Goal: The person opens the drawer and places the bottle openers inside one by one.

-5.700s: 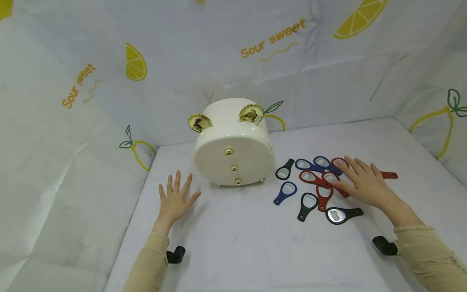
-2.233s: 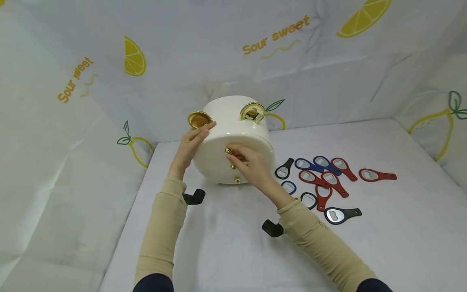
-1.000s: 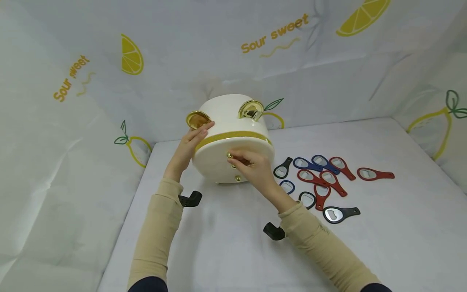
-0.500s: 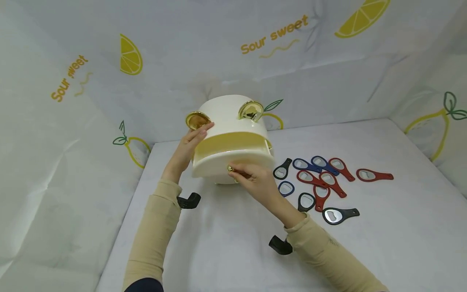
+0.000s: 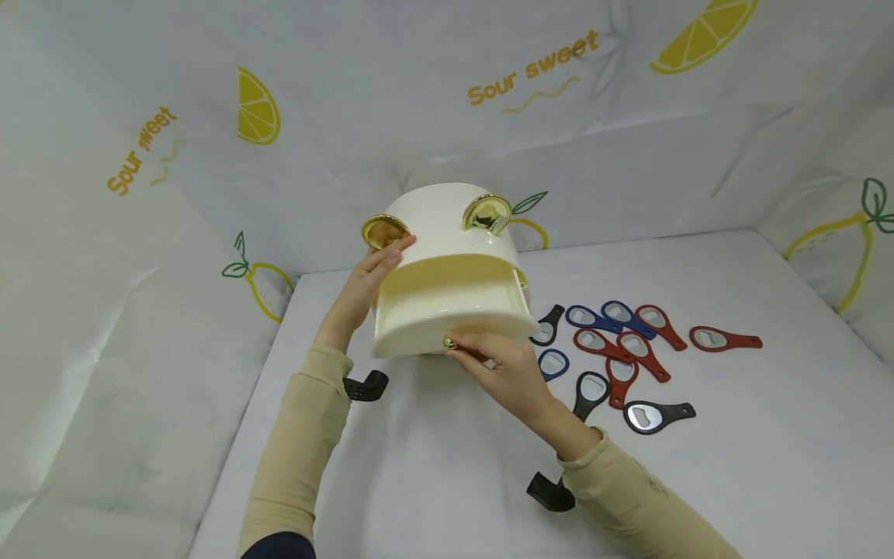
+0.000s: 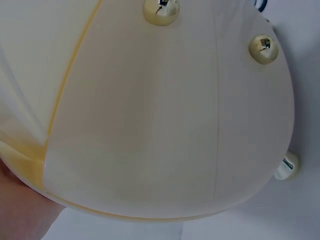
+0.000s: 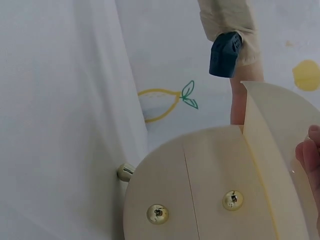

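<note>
A white, rounded drawer box (image 5: pixel 447 217) with gold ears stands at the back of the table. My right hand (image 5: pixel 510 373) pinches the gold knob (image 5: pixel 449 342) of its top drawer (image 5: pixel 412 335), which is pulled well out; nothing shows inside it. My left hand (image 5: pixel 359 291) rests on the box's upper left side, fingers extended below the left gold ear (image 5: pixel 384 231). In the left wrist view the middle drawer's knob (image 6: pixel 161 11) and bottom drawer's knob (image 6: pixel 263 49) sit on closed fronts. The right wrist view shows fingertips (image 7: pixel 311 156) at the top drawer's front.
Several bottle openers lie right of the box, such as a red bottle opener (image 5: pixel 743 341), a blue bottle opener (image 5: pixel 590 319) and a black bottle opener (image 5: pixel 673 411). White cloth covers the table (image 5: pixel 433 466); lemon-printed cloth (image 5: pixel 391 101) hangs behind.
Both hands came from the table to the box; the left settled on its side. The right took the top knob and drew the drawer out toward me, exposing its inside.
</note>
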`<state>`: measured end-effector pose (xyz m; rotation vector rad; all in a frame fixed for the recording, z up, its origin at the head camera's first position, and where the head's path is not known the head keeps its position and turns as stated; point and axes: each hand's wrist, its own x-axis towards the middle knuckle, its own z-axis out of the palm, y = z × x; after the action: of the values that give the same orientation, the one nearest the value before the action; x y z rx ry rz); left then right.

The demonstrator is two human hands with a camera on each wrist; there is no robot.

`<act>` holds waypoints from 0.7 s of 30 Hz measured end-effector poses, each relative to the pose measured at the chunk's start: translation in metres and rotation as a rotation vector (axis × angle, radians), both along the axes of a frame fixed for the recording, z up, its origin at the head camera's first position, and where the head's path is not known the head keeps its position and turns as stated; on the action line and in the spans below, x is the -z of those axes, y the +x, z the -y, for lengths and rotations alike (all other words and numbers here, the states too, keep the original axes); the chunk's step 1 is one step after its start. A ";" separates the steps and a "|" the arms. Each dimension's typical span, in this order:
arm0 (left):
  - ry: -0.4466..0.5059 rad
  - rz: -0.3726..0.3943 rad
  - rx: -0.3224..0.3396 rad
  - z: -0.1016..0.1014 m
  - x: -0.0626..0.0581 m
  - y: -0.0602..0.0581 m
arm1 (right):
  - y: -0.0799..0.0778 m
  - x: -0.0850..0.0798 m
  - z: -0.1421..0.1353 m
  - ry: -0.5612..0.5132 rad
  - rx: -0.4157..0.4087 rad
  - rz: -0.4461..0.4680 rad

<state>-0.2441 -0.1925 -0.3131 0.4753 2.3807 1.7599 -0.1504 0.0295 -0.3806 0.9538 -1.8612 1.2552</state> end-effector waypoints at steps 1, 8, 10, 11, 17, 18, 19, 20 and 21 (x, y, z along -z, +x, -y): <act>-0.001 -0.002 0.003 0.000 0.000 0.000 | 0.002 0.000 0.000 0.001 0.002 0.001; -0.013 -0.004 0.015 0.000 -0.001 0.001 | 0.014 0.003 -0.002 0.020 -0.011 -0.015; -0.012 -0.001 0.017 0.000 -0.002 0.002 | 0.017 0.003 -0.002 0.026 -0.007 -0.019; -0.011 0.001 0.017 0.000 -0.001 0.002 | 0.019 0.003 -0.001 0.028 -0.005 -0.018; -0.012 0.001 0.022 0.000 0.000 0.001 | 0.025 0.003 -0.002 0.038 -0.003 -0.029; -0.012 0.000 0.022 0.000 0.000 0.001 | 0.026 0.003 -0.002 0.039 -0.002 -0.034; -0.013 -0.003 0.023 0.000 0.000 0.001 | 0.026 0.003 -0.002 0.041 -0.004 -0.036; -0.012 -0.004 0.022 0.000 -0.001 0.001 | 0.027 0.003 -0.002 0.043 -0.005 -0.037; -0.009 -0.006 0.022 0.000 0.000 0.001 | 0.027 0.003 -0.002 0.045 -0.006 -0.037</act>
<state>-0.2428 -0.1926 -0.3126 0.5045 2.3764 1.7402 -0.1235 0.0319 -0.3839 1.0001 -1.8663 1.1965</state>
